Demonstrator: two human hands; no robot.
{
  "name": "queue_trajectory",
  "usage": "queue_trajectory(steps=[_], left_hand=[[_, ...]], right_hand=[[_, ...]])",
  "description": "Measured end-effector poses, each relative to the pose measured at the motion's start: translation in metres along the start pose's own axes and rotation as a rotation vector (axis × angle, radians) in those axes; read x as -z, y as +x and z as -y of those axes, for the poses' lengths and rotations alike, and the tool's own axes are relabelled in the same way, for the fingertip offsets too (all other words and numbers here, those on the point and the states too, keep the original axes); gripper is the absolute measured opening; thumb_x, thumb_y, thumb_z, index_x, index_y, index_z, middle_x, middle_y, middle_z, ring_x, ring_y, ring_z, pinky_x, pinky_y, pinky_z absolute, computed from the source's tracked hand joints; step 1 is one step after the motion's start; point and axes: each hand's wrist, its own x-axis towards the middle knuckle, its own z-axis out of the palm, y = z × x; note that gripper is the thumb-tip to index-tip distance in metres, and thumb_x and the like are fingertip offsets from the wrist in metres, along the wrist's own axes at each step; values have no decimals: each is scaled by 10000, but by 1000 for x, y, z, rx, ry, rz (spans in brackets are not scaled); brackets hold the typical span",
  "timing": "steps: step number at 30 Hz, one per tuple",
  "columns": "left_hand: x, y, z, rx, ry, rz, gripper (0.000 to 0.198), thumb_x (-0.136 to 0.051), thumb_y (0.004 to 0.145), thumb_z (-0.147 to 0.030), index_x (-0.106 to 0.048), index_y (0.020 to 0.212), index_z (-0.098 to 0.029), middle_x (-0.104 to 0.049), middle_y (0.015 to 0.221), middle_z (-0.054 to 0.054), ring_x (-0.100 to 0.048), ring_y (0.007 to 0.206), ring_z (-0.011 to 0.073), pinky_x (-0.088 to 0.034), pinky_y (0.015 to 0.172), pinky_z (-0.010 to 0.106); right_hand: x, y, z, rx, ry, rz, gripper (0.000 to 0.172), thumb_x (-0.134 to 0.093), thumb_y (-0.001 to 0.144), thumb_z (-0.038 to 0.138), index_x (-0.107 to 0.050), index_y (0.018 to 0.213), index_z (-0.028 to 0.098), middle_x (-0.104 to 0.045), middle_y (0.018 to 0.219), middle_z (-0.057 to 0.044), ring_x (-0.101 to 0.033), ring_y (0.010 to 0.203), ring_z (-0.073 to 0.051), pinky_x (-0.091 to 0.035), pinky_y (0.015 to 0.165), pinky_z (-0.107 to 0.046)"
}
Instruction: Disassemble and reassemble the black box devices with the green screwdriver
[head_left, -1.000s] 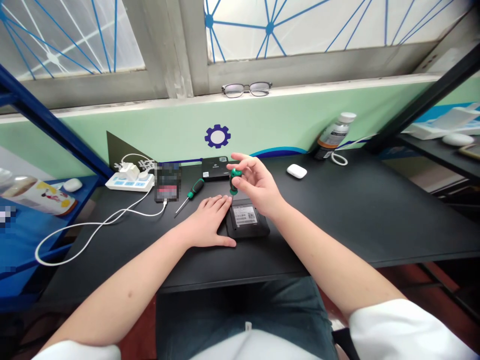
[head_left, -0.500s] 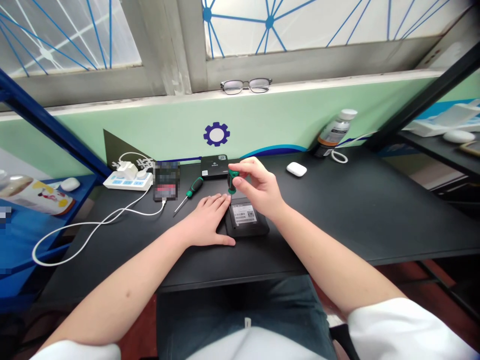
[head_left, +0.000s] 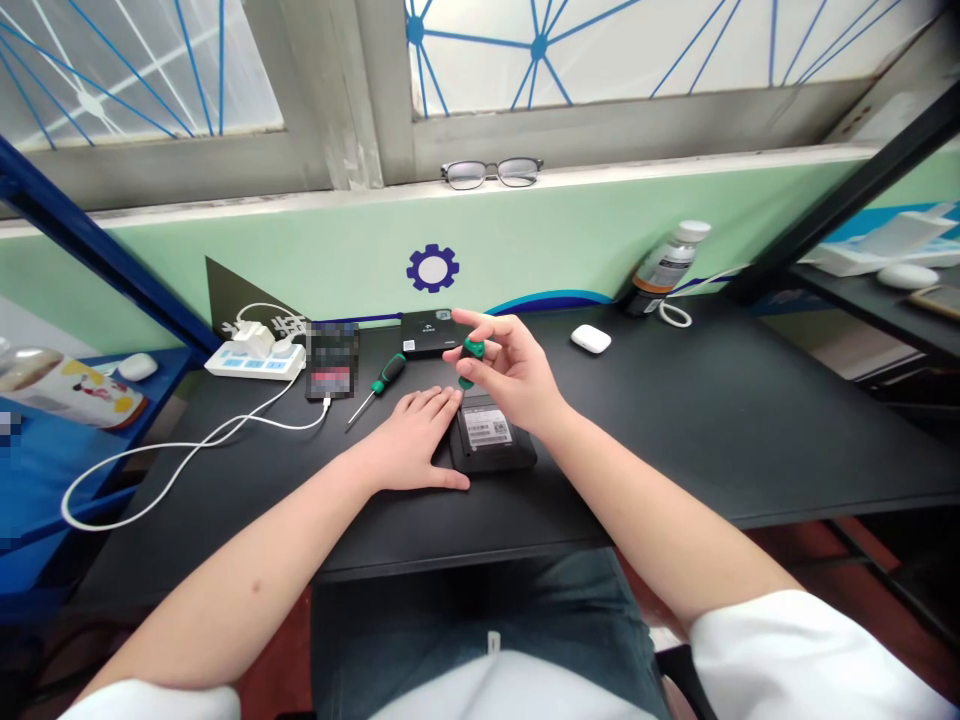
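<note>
Work looks unfinished, as far as I can see, on the black device (head_left: 501,457) lying flat on the surface (head_left: 660,420), seemingly closed up. The right hand (head_left: 517,368) grips a green-and-black screwdriver (head_left: 472,349) at the device's far left corner; the left hand (head_left: 416,440), flat, thumb wide, rests against its left edge.

Office-like workspace: black desk (head_left: 675,430) below a window (head_left: 637,55) (power strip (head_left: 229,364) on top).

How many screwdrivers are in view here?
2: one screwdriver in the right hand, partly covered; a second screwdriver lying on the desk near the black box.
</note>
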Motion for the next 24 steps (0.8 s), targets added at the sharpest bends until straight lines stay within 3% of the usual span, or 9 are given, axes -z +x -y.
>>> queue_trajectory(steps=[5,10,15,18,21,24], left_hand=[[-1,0,1,-6,5,-3,1212,-640,869,-856,-225,1717,-96,-290,1767,265,-222,1660,458,-195,1320,590],[2,0,0,1,5,-2,1206,-654,866,-850,-250,1709,-89,-300,1762,266,-238,1654,459,-209,1320,587],[1,0,1,-7,2,-14,1212,-672,860,-840,-229,1722,-114,-294,1768,257,-242,1653,459,-211,1320,591],[-1,-1,3,-15,-2,-27,1216,-671,858,-842,-203,1735,-143,-291,1772,246,-254,1647,468,-232,1306,610],[-1,-1,4,-15,-10,-35,1218,-670,858,-838,-190,1742,-151,-279,1778,241,-251,1646,472,-237,1304,613],[0,-1,3,-13,-41,-28,1263,-688,836,-847,-174,1747,-139,-250,1784,253,-220,1652,481,-229,1307,620]], right_hand=[[2,-3,2,100,-131,-1,268,-795,952,451,-709,1136,276,-800,1220,-69,-776,1025,-207,-655,906,-411],[5,-2,2,144,-230,30,249,-623,1060,475,-748,1172,292,-792,1157,-56,-744,1015,-210,-623,911,-429],[6,2,-6,233,-327,-33,259,-766,958,495,-705,1103,288,-703,1045,-30,-673,936,-192,-589,838,-399],[6,2,-9,230,-315,-58,293,-799,926,513,-681,1075,290,-690,1127,-48,-688,1028,-211,-605,855,-402],[3,0,-8,151,-195,15,338,-790,932,532,-647,1127,296,-703,1289,-68,-745,1060,-211,-643,912,-421],[2,-3,-4,115,-167,43,363,-798,933,509,-632,1180,301,-746,1243,-54,-785,1016,-202,-658,952,-433]])
